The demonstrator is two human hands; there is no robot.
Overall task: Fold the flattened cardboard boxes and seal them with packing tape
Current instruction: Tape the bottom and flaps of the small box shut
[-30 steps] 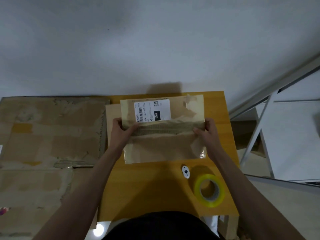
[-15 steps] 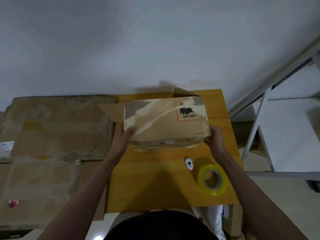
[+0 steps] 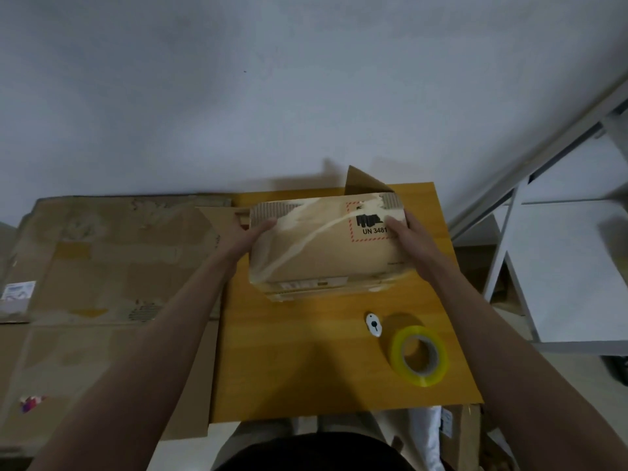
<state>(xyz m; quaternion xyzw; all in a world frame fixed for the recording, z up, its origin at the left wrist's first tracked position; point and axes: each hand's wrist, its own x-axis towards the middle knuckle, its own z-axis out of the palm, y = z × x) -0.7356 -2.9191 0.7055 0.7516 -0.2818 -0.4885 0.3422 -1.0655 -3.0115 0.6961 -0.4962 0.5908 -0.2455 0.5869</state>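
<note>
Brown cardboard box (image 3: 326, 246), label reading "UN 3481", on the far part of the orange wooden worktop (image 3: 306, 362); left hand (image 3: 253, 234) and right hand (image 3: 406, 232) grasp its ends. Yellow packing-tape roll (image 3: 419, 355) near right.

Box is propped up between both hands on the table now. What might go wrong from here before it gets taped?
1. The cardboard box is only held at its far corners by the left hand and right hand; with flaps sticking out behind, it may collapse flat again.
2. Old torn tape covers its face, so new tape may stick poorly.
3. The tape roll and the small white cutter lie just in front; sliding the box back could knock them.
</note>
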